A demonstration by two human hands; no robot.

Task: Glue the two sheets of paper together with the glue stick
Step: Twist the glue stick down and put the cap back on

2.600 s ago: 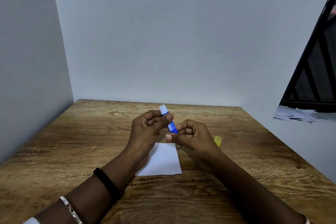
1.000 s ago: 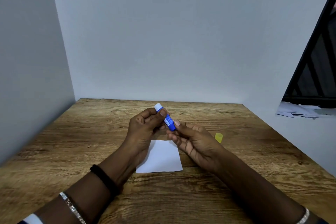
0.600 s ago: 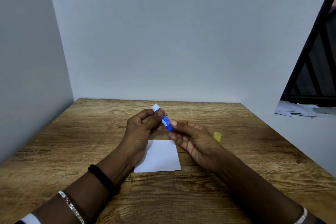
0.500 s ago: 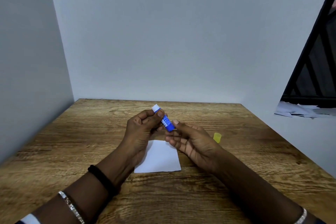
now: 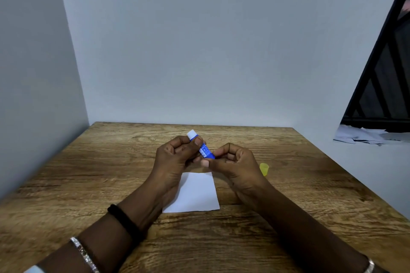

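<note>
Left hand (image 5: 175, 157) wrapped round the slim blue glue stick (image 5: 204, 151), right hand (image 5: 233, 159) pinching its lower end, above the white paper square (image 5: 195, 195) on the wooden table (image 5: 88, 173); seemingly one sheet visible; over-twisting risks snapping glue.

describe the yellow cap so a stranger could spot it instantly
On the wooden table, look just right of the right hand. The cap sits there alone: a small translucent yellow cup, the only yellow thing, apart from the white paper.
</note>
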